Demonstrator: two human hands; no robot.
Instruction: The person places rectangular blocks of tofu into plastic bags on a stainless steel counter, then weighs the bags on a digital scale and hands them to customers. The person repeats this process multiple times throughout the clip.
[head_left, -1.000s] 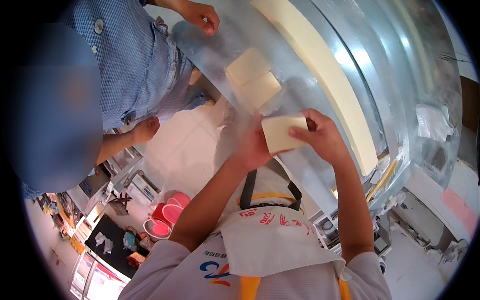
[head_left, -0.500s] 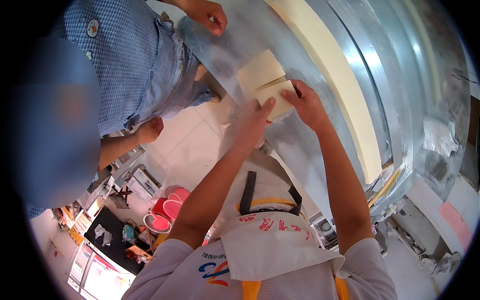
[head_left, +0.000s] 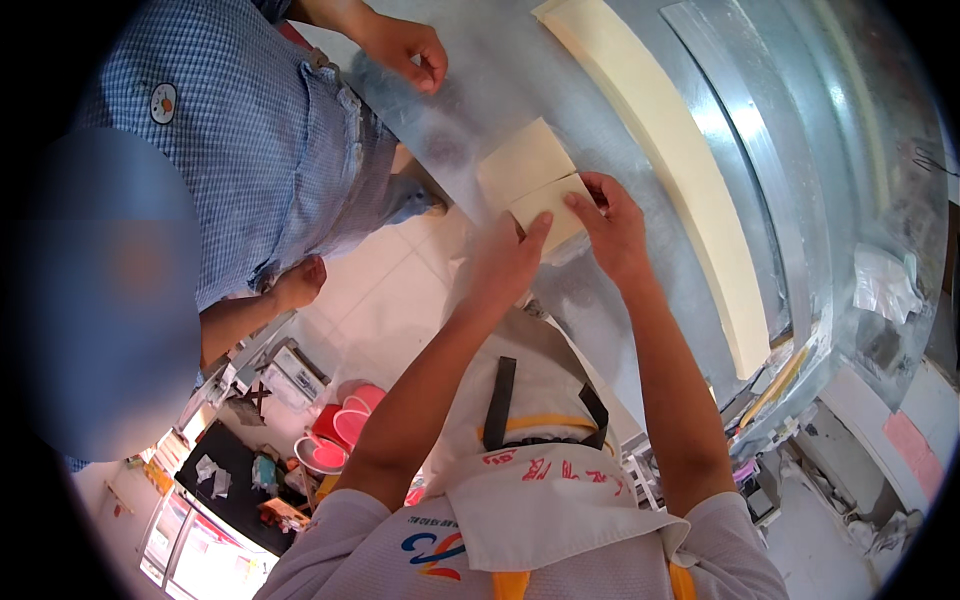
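Between my hands is a pale yellow square piece [head_left: 550,212], thin and flat like a stack of dough wrappers. My left hand [head_left: 500,262] grips its near left edge, thumb on top and the other fingers mostly hidden. At its right corner my right hand [head_left: 612,228] closes with the thumb on the top face and the fingers curled around the side. A second pale square [head_left: 525,162] lies flat on the metal table [head_left: 470,110], edge to edge with the held one; only a thin dark line parts them.
A long pale yellow strip [head_left: 665,150] curves along the table to the right, beside a metal bar [head_left: 735,120]. Crumpled clear plastic [head_left: 885,283] lies farther right. A co-worker in a blue checked apron [head_left: 270,150] stands left, one hand [head_left: 405,50] over the table's edge.
The held square has come down level against the other square, closing the overlap and gap between them. Both my hands remain on it. The co-worker's upper hand sits slightly lower in the view.
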